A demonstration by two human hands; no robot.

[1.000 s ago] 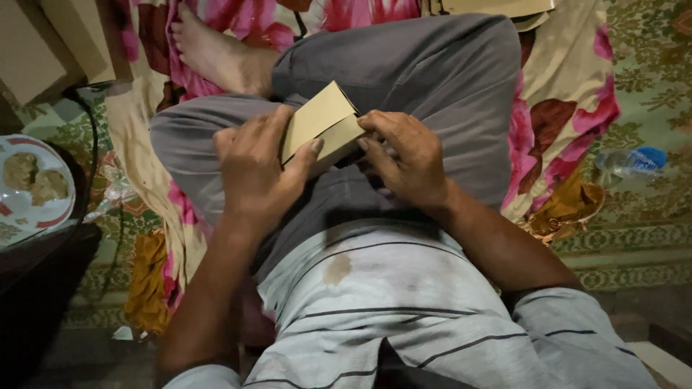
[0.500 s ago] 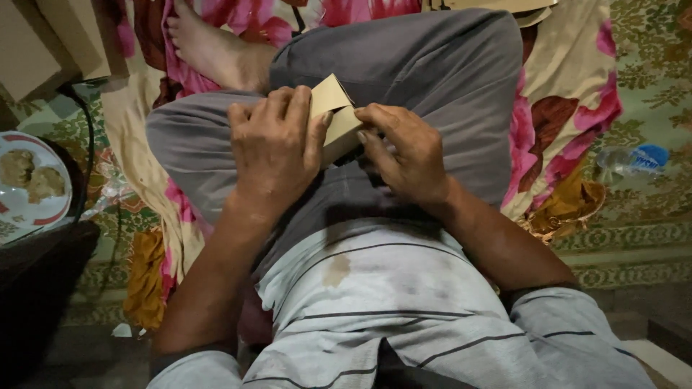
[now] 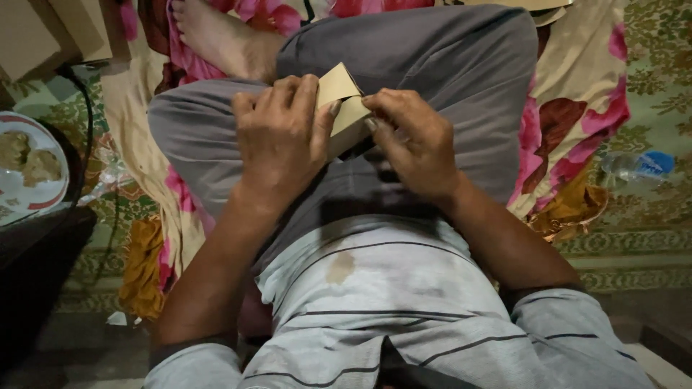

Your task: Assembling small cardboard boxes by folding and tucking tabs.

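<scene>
A folded piece of tan brown paper [image 3: 342,101] rests on my lap over grey trousers [image 3: 432,50]. My left hand [image 3: 281,137] lies flat over its left part, fingers pressing down on it. My right hand [image 3: 411,140] pinches its right edge between thumb and fingertips. Only the paper's upper corner and middle strip show between the two hands. I sit cross-legged, with my bare foot [image 3: 223,36] at the top left.
A white plate with food [image 3: 29,169] sits at the left edge beside a dark surface [image 3: 36,252]. A floral pink cloth [image 3: 577,122] lies under my legs. A clear plastic bottle [image 3: 638,166] lies on the patterned mat at right. Tan paper pieces [image 3: 43,32] are stacked top left.
My left hand has slid up and right over the paper, covering more of it. The paper has been pressed flatter; my right hand has stayed at its right edge.
</scene>
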